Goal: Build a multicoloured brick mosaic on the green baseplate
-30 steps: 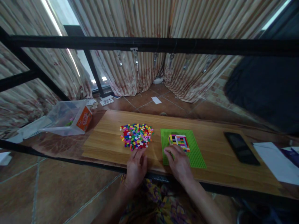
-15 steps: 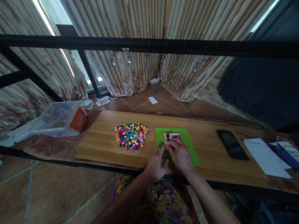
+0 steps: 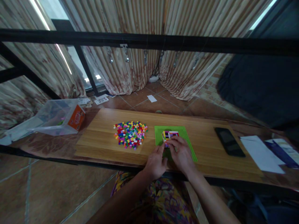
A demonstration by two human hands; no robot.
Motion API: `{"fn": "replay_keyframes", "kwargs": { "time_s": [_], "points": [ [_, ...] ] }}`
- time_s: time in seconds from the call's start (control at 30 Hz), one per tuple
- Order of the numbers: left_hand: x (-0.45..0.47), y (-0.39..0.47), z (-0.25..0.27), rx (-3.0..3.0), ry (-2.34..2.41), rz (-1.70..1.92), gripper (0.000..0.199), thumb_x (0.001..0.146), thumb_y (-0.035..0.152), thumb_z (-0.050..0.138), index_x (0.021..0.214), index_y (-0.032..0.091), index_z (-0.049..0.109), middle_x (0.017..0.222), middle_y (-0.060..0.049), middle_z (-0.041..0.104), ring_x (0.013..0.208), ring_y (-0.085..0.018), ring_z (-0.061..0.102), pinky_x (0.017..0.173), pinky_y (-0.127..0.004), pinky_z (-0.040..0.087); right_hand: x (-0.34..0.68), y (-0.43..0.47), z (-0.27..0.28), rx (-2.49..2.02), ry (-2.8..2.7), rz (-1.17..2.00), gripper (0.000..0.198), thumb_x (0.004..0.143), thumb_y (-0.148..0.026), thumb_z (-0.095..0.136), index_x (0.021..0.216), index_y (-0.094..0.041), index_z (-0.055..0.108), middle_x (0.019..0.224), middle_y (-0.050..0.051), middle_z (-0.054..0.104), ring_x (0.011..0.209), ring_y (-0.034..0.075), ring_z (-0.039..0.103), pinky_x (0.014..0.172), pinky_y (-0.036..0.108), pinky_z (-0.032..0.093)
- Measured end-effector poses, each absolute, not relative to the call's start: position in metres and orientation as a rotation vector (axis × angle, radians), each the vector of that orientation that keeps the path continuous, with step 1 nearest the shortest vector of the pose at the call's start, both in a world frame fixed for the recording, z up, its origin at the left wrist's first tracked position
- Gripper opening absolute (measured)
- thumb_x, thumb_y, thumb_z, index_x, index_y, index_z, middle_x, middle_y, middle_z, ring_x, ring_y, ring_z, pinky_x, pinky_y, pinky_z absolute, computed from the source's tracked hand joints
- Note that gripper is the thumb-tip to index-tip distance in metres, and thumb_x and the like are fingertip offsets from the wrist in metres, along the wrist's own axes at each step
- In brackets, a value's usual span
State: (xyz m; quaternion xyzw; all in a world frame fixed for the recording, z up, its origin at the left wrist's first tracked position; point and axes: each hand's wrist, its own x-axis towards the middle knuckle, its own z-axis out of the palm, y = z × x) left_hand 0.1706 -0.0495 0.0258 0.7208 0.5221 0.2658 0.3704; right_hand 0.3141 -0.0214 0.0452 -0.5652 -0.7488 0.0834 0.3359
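Observation:
A small block structure of toy bricks [image 3: 170, 134], with white, yellow, purple and red pieces, stands on a green baseplate [image 3: 159, 133]. My right hand [image 3: 182, 154] reaches over its near side, thumb and fingers pinched together at the near left corner. Whatever lies between those fingertips is hidden or too small to name. My left hand [image 3: 155, 163] rests at the baseplate's near left edge. Its fingers stretch toward the same corner, with the thumb held apart and nothing visible in it. To the left, a pile of loose coloured bricks [image 3: 131, 135] is spread on the wooden board [image 3: 98, 140].
A black phone [image 3: 229, 142] lies on the board's right part, with white paper sheets [image 3: 260, 154] beyond it. At the far left stands a clear plastic box [image 3: 56, 119] with an orange label. A black metal bar [image 3: 144, 40] crosses in front of the curtains [image 3: 140, 18].
The whole view has shifted slightly, so everything sits a little higher and further left. My right fingers have moved slightly at the structure's corner; my left hand stays beside it.

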Motion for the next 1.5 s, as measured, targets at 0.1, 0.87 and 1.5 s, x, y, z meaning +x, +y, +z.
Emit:
{"fn": "replay_keyframes", "kwargs": {
  "time_s": [0.1, 0.87, 1.5],
  "points": [
    [0.172, -0.049, 0.027, 1.857, 1.335, 0.671, 0.064, 0.08, 0.013, 0.047, 0.142, 0.017, 0.033, 0.123, -0.013, 0.054, 0.111, -0.025, 0.054, 0.101, -0.042, 0.044, 0.312, -0.028, 0.039, -1.474, -2.05, 0.095, 0.029, 0.089, -0.016, 0.044, 0.097, -0.021, 0.071, 0.108, 0.01, 0.062, 0.1, 0.024, 0.053, 0.088, 0.038, 0.045],
    [0.158, -0.057, 0.021, 1.787, 1.372, 0.737, 0.057, 0.08, 0.01, 0.046, 0.137, 0.019, 0.042, 0.119, -0.011, 0.057, 0.1, -0.02, 0.058, 0.094, -0.038, 0.049, 0.32, -0.043, 0.007, -1.528, -1.674, 0.083, 0.037, 0.09, -0.025, 0.042, 0.124, -0.022, 0.058, 0.124, 0.01, 0.056, 0.114, 0.025, 0.049, 0.095, 0.045, 0.044],
    [0.103, -0.074, 0.008, 1.666, 1.38, 0.825, 0.031, 0.081, 0.026, 0.053, 0.108, 0.02, 0.066, 0.098, -0.008, 0.065, 0.088, -0.02, 0.062, 0.083, -0.034, 0.052, 0.325, -0.037, -0.036, -1.687, -1.468, 0.125, 0.061, 0.083, -0.036, 0.052, 0.138, -0.014, 0.036, 0.124, 0.017, 0.058, 0.115, 0.031, 0.054, 0.093, 0.049, 0.046]
  ]
}}
